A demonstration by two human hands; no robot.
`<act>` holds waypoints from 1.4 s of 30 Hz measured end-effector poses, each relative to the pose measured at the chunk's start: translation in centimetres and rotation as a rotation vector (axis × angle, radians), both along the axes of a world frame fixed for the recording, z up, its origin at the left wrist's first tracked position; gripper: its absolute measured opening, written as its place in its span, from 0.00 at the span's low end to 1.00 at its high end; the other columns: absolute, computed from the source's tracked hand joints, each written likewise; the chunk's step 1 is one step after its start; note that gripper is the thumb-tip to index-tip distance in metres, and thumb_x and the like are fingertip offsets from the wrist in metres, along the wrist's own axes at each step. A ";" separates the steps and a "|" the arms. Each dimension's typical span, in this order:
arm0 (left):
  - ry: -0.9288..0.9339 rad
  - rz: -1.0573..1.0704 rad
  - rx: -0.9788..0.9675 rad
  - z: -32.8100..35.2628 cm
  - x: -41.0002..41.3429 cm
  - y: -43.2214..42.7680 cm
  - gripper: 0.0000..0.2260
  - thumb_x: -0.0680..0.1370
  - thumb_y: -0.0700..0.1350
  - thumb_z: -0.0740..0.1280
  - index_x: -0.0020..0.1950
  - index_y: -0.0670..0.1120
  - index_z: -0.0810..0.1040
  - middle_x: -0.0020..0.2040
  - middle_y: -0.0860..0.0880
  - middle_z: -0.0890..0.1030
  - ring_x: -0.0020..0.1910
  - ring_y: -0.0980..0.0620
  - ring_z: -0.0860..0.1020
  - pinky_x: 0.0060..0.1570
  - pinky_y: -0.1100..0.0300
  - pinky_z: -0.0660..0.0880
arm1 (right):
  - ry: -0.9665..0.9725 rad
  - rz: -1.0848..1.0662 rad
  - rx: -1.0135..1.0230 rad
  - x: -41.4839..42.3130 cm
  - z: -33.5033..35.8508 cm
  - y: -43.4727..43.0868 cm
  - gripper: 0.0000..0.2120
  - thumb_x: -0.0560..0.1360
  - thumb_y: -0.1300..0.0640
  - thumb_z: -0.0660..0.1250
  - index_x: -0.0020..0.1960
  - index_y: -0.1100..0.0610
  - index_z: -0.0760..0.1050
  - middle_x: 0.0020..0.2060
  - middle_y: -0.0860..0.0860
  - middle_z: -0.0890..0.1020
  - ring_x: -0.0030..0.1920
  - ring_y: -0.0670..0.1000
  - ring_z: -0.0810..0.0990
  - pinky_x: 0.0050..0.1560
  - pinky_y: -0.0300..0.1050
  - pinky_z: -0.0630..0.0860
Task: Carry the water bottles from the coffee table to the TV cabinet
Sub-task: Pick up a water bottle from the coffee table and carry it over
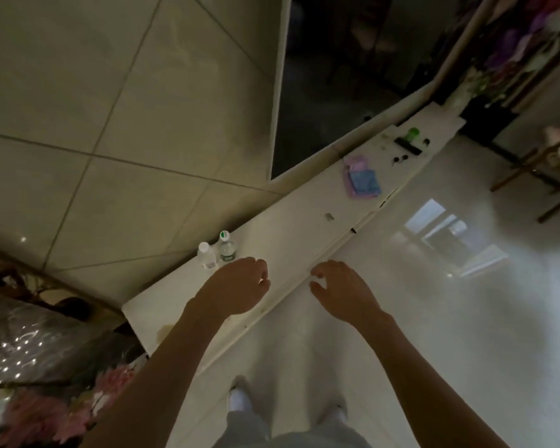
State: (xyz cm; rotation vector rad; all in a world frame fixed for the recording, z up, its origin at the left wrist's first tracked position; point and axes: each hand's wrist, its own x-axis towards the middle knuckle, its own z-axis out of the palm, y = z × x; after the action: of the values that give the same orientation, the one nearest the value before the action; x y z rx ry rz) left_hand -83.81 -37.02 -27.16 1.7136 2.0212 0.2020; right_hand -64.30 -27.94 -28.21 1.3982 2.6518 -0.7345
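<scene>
Two water bottles point(216, 250) stand upright, touching, near the wall edge of the white TV cabinet point(291, 227). Left hand point(240, 286) hovers just beside them, fingers loosely curled, empty. Right hand point(340, 289) likewise, over the cabinet's front edge.

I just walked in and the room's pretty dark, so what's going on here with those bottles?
A person stands at the white TV cabinet, both hands empty. A white-capped bottle and a green-capped bottle stand upright, side by side, on its top near the wall. The left hand hovers just in front of them, loosely curled, touching neither. The right hand hangs over the cabinet's front edge.
</scene>
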 end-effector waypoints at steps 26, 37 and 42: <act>0.201 -0.711 0.215 9.5 48.8 14.8 0.12 0.81 0.50 0.58 0.56 0.46 0.77 0.53 0.44 0.81 0.48 0.44 0.80 0.49 0.52 0.77 | -0.013 -0.703 0.201 50.2 7.7 1.1 0.16 0.78 0.49 0.64 0.62 0.54 0.77 0.57 0.52 0.80 0.56 0.53 0.79 0.58 0.50 0.75; 0.155 -1.042 0.268 9.5 61.9 22.4 0.11 0.80 0.51 0.59 0.54 0.47 0.77 0.52 0.47 0.81 0.47 0.46 0.80 0.47 0.52 0.77 | -0.058 -1.004 0.268 62.5 10.2 2.4 0.15 0.77 0.49 0.64 0.59 0.55 0.78 0.55 0.53 0.81 0.52 0.53 0.79 0.55 0.50 0.77; 0.079 -1.154 0.288 9.3 67.0 28.1 0.11 0.80 0.50 0.59 0.55 0.47 0.78 0.53 0.48 0.82 0.49 0.47 0.80 0.46 0.55 0.76 | -0.106 -1.100 0.247 65.9 10.3 5.9 0.16 0.78 0.47 0.63 0.60 0.56 0.78 0.56 0.53 0.81 0.55 0.52 0.79 0.55 0.47 0.73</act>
State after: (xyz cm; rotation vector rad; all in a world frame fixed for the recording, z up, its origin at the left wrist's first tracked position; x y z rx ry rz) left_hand -16.84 -8.88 -17.84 2.7796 0.7855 0.0229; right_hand 1.59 -22.08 -17.94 2.8592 1.7445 -0.3108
